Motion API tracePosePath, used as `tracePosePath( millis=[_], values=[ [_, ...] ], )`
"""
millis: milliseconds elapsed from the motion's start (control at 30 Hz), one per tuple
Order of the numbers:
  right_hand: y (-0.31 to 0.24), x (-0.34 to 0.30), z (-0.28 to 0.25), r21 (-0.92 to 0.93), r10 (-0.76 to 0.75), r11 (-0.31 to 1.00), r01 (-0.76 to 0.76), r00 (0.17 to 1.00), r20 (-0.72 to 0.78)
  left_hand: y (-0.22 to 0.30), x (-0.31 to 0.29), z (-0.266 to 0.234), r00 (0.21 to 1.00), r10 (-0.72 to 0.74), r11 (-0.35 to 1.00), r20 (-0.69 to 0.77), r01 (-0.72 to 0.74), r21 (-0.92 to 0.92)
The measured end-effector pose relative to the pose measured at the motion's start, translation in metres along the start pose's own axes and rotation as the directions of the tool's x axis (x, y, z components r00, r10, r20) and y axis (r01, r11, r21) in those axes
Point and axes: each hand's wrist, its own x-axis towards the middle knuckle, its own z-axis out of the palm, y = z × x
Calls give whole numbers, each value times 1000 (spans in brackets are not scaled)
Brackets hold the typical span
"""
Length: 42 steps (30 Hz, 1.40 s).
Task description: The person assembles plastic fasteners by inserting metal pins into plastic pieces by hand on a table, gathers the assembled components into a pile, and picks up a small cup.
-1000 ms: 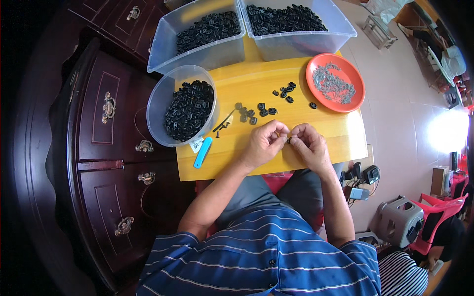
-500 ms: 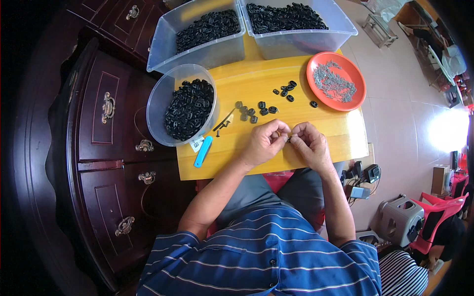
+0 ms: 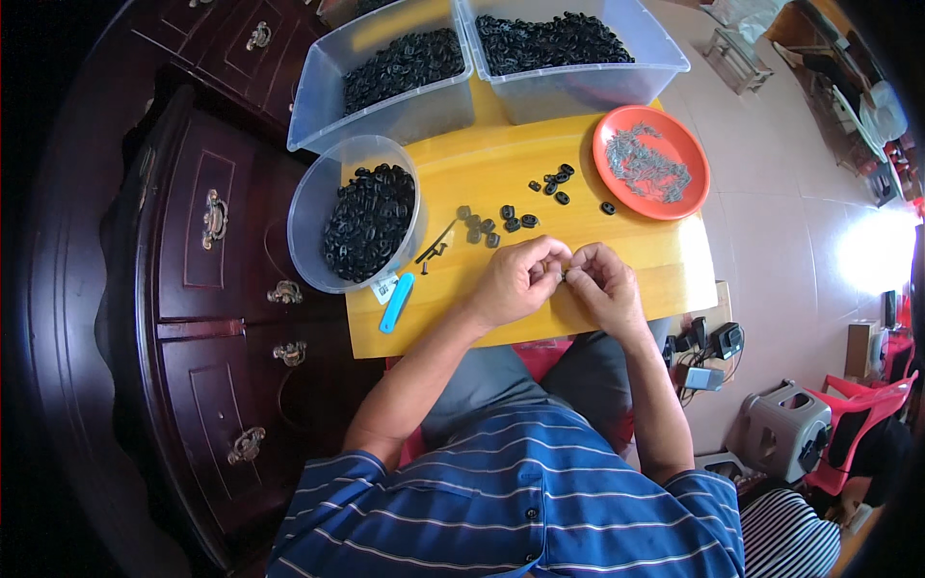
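Note:
My left hand and my right hand meet fingertip to fingertip over the near edge of a yellow wooden table. Between the pinched fingers sits a tiny dark part, too small to make out. Loose black ring-shaped pieces lie just beyond the left hand, with a second small cluster further back. An orange plate with small grey metal bits stands beyond the right hand.
A round clear tub of black pieces stands at the table's left. Two rectangular clear bins of black pieces stand at the back. A blue tool and thin dark tool lie left. Dark wooden cabinet at left.

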Motion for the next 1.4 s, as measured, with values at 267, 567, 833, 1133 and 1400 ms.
tracePosePath(
  millis=[267, 567, 833, 1133, 1400],
  values=[
    [-9, -6, -6, 46, 54, 998, -51, 996, -64, 1, 30, -15, 977, 189, 892, -95, -130, 434],
    [-10, -6, -11, 86, 61, 995, -54, 994, -88, -25, 81, -9, 961, 274, 648, 32, -210, 732],
    [-6, -4, -14, 44, 54, 998, -50, 992, -112, -20, 103, -3, 968, 208, 564, 143, -238, 791],
    [-15, -5, -19, 300, 173, 944, -140, 981, -85, 4, 67, 2, 996, -65, 995, -69, 70, 76],
    [-17, -4, -18, 470, 200, 870, -150, 978, -57, 1, 27, 8, 966, -257, 893, -41, 221, -392]
  ],
)
